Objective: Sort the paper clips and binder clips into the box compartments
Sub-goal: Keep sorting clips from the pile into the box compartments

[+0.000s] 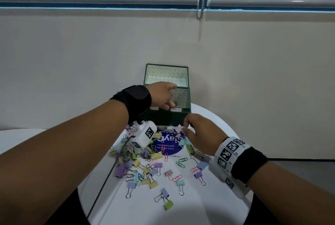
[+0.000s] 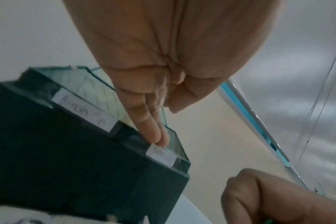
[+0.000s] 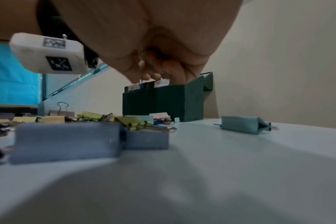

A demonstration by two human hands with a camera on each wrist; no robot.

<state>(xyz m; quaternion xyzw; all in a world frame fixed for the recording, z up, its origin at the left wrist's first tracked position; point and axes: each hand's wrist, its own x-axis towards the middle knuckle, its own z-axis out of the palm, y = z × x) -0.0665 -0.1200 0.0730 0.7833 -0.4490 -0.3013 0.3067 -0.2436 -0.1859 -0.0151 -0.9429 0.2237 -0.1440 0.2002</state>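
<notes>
My left hand point(image 1: 163, 96) is reaching over the open dark green box point(image 1: 168, 117), fingers straight and holding nothing, fingertips point(image 2: 159, 137) touching a white label point(image 2: 161, 156) whose writing is blurring past reading. My right hand point(image 1: 201, 132) is curling over pastel binder clips point(image 1: 145, 163) by the box; whether it grips one, I cannot tell. Paper clips point(image 1: 181, 161) are lying across the white table point(image 1: 208, 204). A blue sticker point(image 1: 167, 145) is showing "Let's keep our pantries clean."

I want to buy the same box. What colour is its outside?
Dark green cardboard box, lined inside with a pale diagonal pattern; the right wrist view shows the outside best.
</notes>
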